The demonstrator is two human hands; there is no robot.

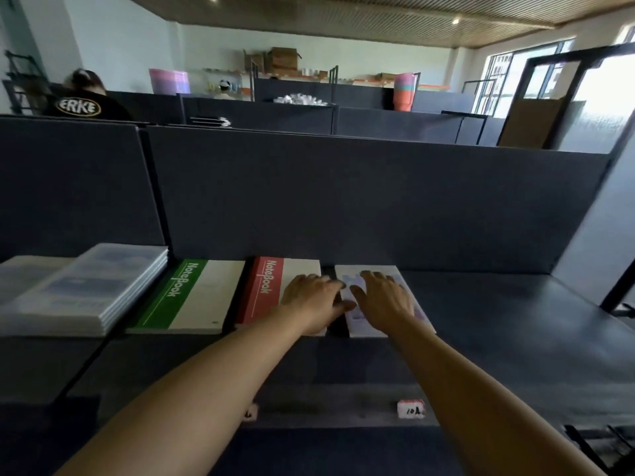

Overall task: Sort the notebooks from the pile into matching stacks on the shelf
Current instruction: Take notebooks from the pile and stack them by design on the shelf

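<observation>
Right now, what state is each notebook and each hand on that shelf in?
Green notebook: flat, closed, untouched.
Red notebook: flat, closed, under the left hand.
Pale notebook: flat, closed, under the right hand.
Wrapped pile: stacked, skewed.
Left hand: open, resting on red.
Right hand: open, pressing on pale.
</observation>
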